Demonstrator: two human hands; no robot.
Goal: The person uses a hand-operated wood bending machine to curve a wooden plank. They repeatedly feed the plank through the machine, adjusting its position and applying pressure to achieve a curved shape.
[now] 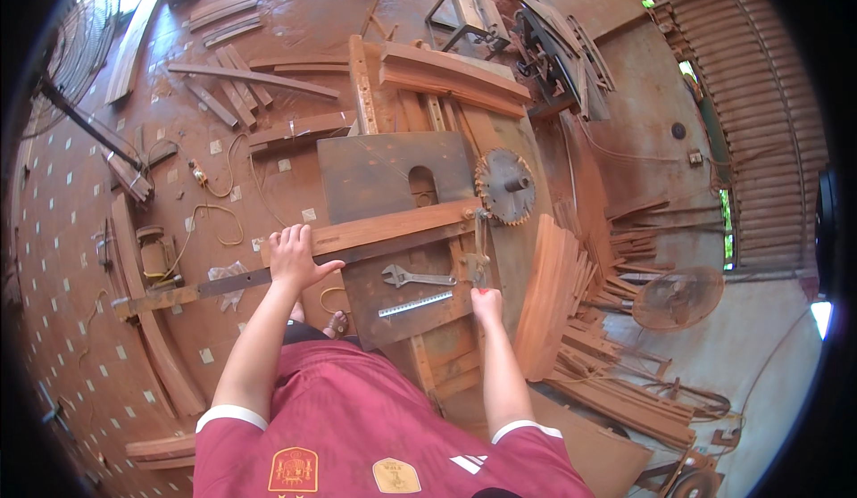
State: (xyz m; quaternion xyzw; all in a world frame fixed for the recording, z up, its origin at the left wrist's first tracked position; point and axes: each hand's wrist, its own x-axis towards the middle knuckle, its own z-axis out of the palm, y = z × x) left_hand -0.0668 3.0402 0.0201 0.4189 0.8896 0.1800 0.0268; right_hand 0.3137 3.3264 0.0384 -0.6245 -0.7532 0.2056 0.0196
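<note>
A long reddish wooden board [384,228], backed by a dark metal bar [245,281], lies across a dark steel saw table [366,172]. My left hand [293,257] rests on the board's left end, fingers over the wood and thumb stretched aside. At the board's right end is a metal clamp [478,253]. My right hand [486,305] is closed around its lower end, where a bit of red shows. On the near half of the table lie an adjustable wrench [418,277] and a steel ruler [415,304].
A large toothed circular saw blade [505,186] stands just beyond the clamp, right of the table's oval slot [422,186]. Stacked planks [549,297] lie to the right, and a thick beam [455,78] lies behind. Loose boards [237,83] and a cord [214,208] are on the tiled floor.
</note>
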